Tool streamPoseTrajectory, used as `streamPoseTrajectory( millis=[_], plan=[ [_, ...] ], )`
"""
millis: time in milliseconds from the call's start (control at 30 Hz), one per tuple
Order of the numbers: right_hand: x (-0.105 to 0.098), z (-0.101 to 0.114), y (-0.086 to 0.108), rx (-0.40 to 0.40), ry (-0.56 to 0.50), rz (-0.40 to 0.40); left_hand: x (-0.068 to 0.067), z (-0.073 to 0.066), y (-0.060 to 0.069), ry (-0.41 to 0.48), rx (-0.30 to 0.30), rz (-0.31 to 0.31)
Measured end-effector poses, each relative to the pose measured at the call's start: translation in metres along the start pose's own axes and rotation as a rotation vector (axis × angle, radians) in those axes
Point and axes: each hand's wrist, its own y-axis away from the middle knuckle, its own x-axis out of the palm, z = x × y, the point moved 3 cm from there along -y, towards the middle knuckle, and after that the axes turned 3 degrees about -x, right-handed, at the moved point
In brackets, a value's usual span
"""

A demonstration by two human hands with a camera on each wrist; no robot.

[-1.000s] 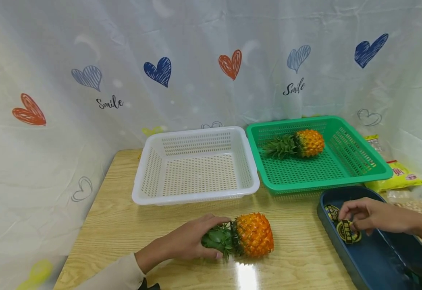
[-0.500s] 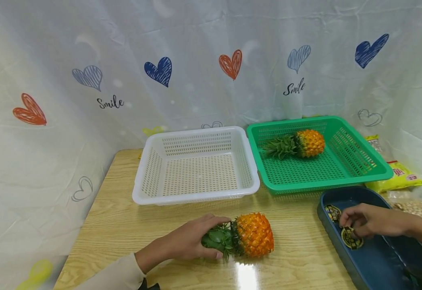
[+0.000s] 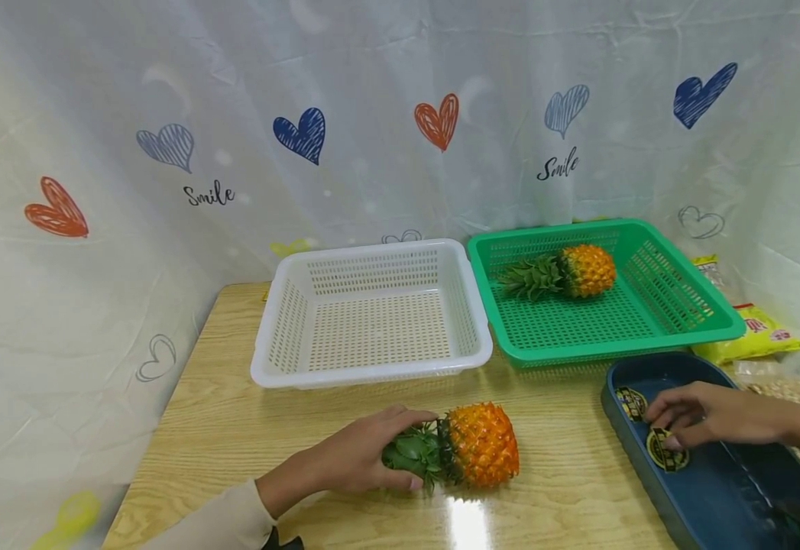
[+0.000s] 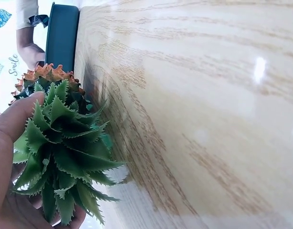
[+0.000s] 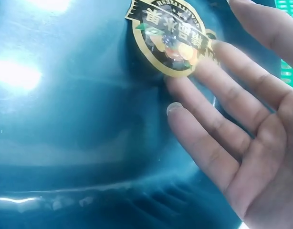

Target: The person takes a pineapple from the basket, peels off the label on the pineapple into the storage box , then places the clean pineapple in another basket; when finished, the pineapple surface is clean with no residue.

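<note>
A small orange pineapple (image 3: 485,447) lies on its side on the wooden table. My left hand (image 3: 361,452) grips its green leafy crown (image 4: 65,148), thumb and fingers around the leaves. At the right, my right hand (image 3: 723,412) reaches into a dark blue tray (image 3: 736,496). A round black-and-gold sticker (image 5: 170,38) lies at its fingertips in the right wrist view; the fingers are fairly straight and touch or nearly touch it. Another such sticker (image 3: 631,404) lies by the tray's left wall.
Behind stand a white plastic basket (image 3: 372,374) and a green basket (image 3: 620,347) with a second pineapple (image 3: 587,271) in it. Right of these lie a yellow packet (image 3: 750,336) and a clear bag of pale pieces (image 3: 795,389). A printed curtain (image 3: 372,191) hangs behind.
The sticker that my right fingers had lifted slightly now lies lower in the tray, and those fingers have loosened from it. My left hand and the pineapple have stayed put.
</note>
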Motion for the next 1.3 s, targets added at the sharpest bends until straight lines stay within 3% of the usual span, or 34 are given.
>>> streamPoseTrajectory(
  millis=[200, 667, 1000, 1167, 1300],
  plan=[
    [-0.001, 0.001, 0.002, 0.033, -0.073, 0.007, 0.0, 0.0, 0.0, 0.0, 0.005, -0.002],
    [-0.001, 0.004, 0.004, 0.032, -0.012, -0.031, 0.0, -0.001, 0.0, 0.0, 0.02, -0.014],
    [-0.004, 0.019, 0.008, -0.018, 0.197, -0.168, -0.001, -0.001, 0.0, 0.031, 0.002, 0.0],
    [-0.003, 0.036, 0.006, -0.046, 0.247, -0.215, -0.001, -0.001, 0.001, 0.026, -0.009, 0.004],
    [0.003, 0.054, 0.0, -0.141, 0.252, -0.234, -0.001, 0.0, 0.001, 0.022, -0.017, 0.009]
  ],
)
